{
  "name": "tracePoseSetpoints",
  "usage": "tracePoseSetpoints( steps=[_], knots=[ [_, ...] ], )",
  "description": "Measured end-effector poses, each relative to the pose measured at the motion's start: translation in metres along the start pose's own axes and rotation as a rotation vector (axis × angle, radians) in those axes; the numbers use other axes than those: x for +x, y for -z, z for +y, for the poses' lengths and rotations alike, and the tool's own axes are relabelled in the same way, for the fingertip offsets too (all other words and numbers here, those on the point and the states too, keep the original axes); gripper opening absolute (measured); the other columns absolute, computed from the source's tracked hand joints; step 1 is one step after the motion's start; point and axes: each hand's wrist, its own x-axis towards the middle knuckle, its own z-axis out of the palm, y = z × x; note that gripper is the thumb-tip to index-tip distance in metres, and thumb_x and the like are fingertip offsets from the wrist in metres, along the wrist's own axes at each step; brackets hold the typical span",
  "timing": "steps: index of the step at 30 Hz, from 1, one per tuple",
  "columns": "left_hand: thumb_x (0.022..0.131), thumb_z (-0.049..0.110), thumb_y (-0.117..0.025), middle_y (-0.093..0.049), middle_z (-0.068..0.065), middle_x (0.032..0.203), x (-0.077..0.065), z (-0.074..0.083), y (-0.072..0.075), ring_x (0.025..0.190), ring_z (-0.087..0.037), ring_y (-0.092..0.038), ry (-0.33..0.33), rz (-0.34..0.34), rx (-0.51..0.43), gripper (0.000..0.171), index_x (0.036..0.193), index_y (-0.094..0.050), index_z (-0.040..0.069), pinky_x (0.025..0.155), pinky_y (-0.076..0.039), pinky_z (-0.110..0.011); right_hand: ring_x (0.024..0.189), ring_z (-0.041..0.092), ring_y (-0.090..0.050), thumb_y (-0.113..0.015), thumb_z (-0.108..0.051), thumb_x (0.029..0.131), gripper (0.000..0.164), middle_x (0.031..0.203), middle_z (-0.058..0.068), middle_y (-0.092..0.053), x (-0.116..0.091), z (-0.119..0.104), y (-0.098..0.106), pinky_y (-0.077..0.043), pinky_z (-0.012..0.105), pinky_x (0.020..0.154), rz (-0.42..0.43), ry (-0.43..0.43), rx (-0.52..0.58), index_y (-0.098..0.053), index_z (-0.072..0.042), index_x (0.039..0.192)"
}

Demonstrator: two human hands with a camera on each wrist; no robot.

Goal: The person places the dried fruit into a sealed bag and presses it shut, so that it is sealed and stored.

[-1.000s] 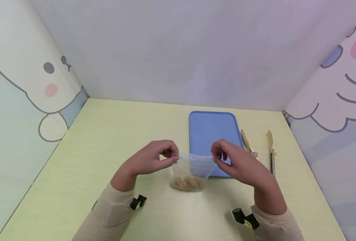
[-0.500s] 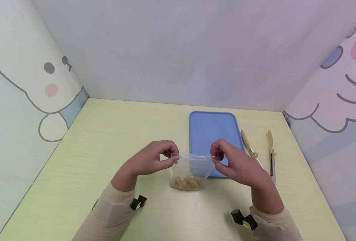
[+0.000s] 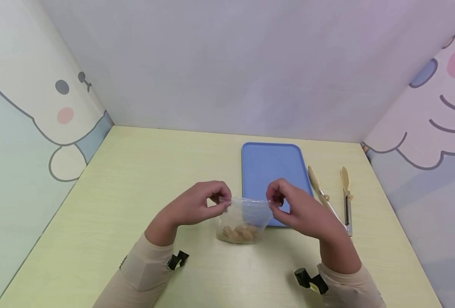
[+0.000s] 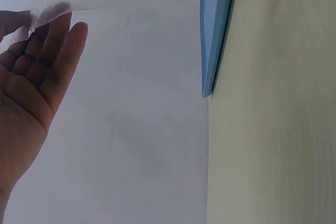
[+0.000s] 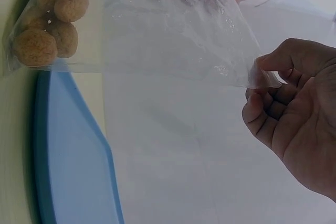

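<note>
A clear plastic bag hangs upright between my two hands, its top edge stretched from side to side. Several walnuts lie in the bottom of it, plain to see in the right wrist view. My left hand pinches the left top corner between thumb and fingers. At the opposite top corner, my right hand pinches the plastic with thumb and forefinger, the other fingers curled. In the left wrist view the bag's film runs along the top, beside the left fingers.
Behind the bag lies a blue tray on the pale yellow table. To its right are tongs with beige tips, one arm beside the tray and partly behind my right forearm. Walls with cartoon drawings border the table.
Both hands have come slightly closer together along the bag's top edge, the right shifting left and the left a little right. The walnuts and bag bottom stay in nearly the same place.
</note>
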Motion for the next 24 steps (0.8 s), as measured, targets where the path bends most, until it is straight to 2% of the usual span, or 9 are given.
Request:
tracePoseSetpoints(
  steps=[4,7,15,24],
  knots=[
    [0.098,0.014,-0.059,-0.062,0.005,0.089,-0.0004,-0.0012,0.0003,0.081,-0.004,-0.061,-0.045,0.0,0.03,0.005,0.096,-0.059,0.009,0.078,-0.053,-0.025,0.082,0.005,-0.05,-0.061,0.005,0.088,0.024,0.092,-0.004,-0.054,0.0003,0.0007,-0.001,-0.044,0.02,0.071,0.006,0.009,0.0,-0.047,-0.011,0.099],
    [0.097,0.011,-0.059,-0.061,0.005,0.089,0.0,-0.0013,0.0001,0.08,-0.004,-0.061,-0.061,0.009,0.037,0.002,0.095,-0.058,0.011,0.077,-0.053,-0.025,0.083,0.005,-0.05,-0.061,0.005,0.087,0.024,0.093,-0.003,-0.055,0.0006,0.0016,-0.0018,-0.044,0.02,0.071,0.01,0.014,-0.001,-0.046,-0.01,0.099],
    [0.092,0.007,-0.061,-0.059,0.006,0.087,0.0021,-0.0002,-0.0031,0.079,-0.008,-0.058,0.014,0.017,-0.011,0.006,0.092,-0.058,0.012,0.074,-0.052,-0.025,0.082,0.006,-0.05,-0.061,0.007,0.087,0.026,0.093,-0.006,-0.053,0.0035,-0.0016,-0.0043,-0.045,0.022,0.071,0.004,0.013,0.032,-0.048,-0.011,0.101],
    [0.093,0.01,-0.062,-0.059,0.006,0.087,0.0035,0.0007,-0.0053,0.08,-0.007,-0.058,-0.002,0.014,0.0,0.004,0.094,-0.058,0.009,0.074,-0.052,-0.025,0.081,0.008,-0.05,-0.061,0.007,0.087,0.026,0.093,-0.006,-0.053,0.0046,-0.0036,-0.0081,-0.044,0.022,0.071,0.014,0.013,0.046,-0.048,-0.011,0.101]
  ],
)
